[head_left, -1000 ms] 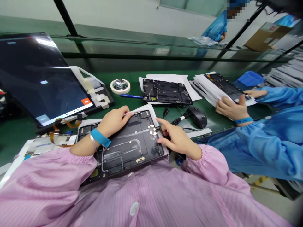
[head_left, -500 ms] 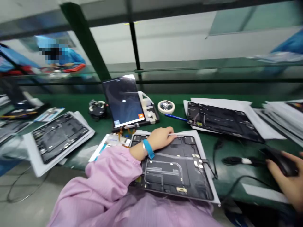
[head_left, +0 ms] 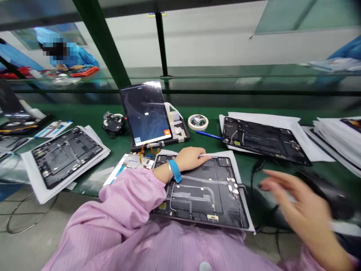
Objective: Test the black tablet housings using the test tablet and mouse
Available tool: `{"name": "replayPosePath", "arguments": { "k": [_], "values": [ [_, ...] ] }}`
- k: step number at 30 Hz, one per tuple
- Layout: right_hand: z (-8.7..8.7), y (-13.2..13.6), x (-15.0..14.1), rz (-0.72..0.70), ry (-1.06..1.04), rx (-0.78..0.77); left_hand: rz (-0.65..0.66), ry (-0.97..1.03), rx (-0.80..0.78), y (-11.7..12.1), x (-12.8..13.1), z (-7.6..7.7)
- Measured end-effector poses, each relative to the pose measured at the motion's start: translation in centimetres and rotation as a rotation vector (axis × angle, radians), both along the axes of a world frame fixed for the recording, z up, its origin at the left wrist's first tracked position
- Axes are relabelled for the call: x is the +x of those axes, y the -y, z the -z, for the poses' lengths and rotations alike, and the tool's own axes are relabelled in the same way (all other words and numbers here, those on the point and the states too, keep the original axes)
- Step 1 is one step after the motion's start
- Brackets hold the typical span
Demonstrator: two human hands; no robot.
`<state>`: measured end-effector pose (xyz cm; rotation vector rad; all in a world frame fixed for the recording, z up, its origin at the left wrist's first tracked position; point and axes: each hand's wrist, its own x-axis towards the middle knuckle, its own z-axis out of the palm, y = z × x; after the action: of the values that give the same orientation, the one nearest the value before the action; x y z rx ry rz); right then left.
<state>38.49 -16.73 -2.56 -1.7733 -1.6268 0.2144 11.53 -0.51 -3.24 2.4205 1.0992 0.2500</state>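
Note:
A black tablet back shell [head_left: 205, 192] lies on a white sheet at the table's near edge, partly over my lap. My left hand [head_left: 191, 158], with a blue wrist strap, rests on the shell's top edge, its fingers curled over the edge and the sheet. My right hand [head_left: 296, 203] hovers blurred in the air to the right of the shell, fingers spread and holding nothing. A black mouse [head_left: 331, 192] lies just behind it.
A lit tablet screen [head_left: 145, 113] leans in a black fixture [head_left: 182, 135] beyond the shell. Near it are a tape roll [head_left: 198, 122] and a blue pen [head_left: 208, 135]. More shells on paper lie at the right [head_left: 262, 139] and left [head_left: 64, 154]. A person in blue works behind glass.
The view has swung left. My right hand left the shell's right edge, went to the mouse, and is now lifted off it in the air. My left hand stayed on the shell.

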Motion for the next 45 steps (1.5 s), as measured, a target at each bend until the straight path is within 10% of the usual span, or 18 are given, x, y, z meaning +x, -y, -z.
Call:
{"name": "replayPosePath", "arguments": {
  "k": [2,9,16,26,29,35,39,45],
  "values": [
    [-0.5,-1.1,-2.8,-0.264,-0.145,-0.32,0.01,0.004,0.005,0.2,-0.1,0.0],
    [-0.7,-3.3,-2.3,-0.434,-0.559,-0.792,0.012,-0.055,-0.038,0.2,-0.4,-0.1],
    [-3.8,0.9,0.2,-0.099,-0.953,-0.145,-0.014,-0.081,-0.062,0.6,-0.2,-0.8],
    [0.8,-0.6,-5.0,-0.18,-0.761,-0.33,0.001,-0.093,-0.056,0.4,-0.3,-0.5],
    [1.0,-0.3,-5.2,-0.19,-0.704,-0.336,0.001,-0.087,-0.06,0.4,-0.3,-0.5],
    [0.6,0.7,-7.2,-0.137,0.053,-0.229,-0.018,-0.071,-0.065,0.4,-0.2,-0.4],
    [-0.1,0.7,-6.4,-0.209,0.073,-0.282,-0.008,-0.073,-0.068,0.4,-0.2,-0.4],
    [0.9,1.7,4.9,0.507,0.315,0.32,-0.006,-0.058,-0.069,0.3,-0.3,-0.4]
  ]
}}
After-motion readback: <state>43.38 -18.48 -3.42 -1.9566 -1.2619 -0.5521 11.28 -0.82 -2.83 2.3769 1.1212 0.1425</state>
